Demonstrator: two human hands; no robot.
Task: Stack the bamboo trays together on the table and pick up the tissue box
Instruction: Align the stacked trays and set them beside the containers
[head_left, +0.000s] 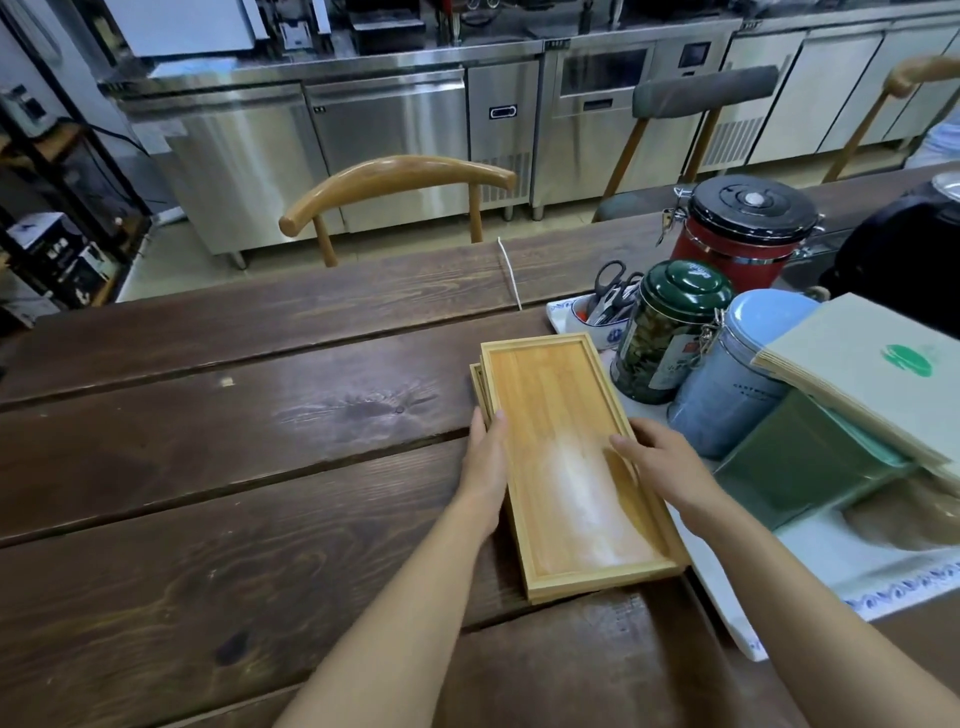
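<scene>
A stack of bamboo trays (550, 405) lies on the dark wooden table (234, 441), right of centre. The top tray sits slightly askew, so a lower tray's corner (476, 375) shows at the far left. My left hand (485, 470) presses flat against the stack's left long edge. My right hand (657, 462) rests on the right long edge, fingers over the rim. A green box (795, 462) that may be the tissue box lies to the right, under beige paper bags (878, 374).
Just right of the trays stand a green tin (667, 332), a blue canister (737, 384) and a red canister (737, 234) on a white cloth (831, 561). Scissors (610, 288) sit in a holder. A wooden chair (395, 187) stands behind the table.
</scene>
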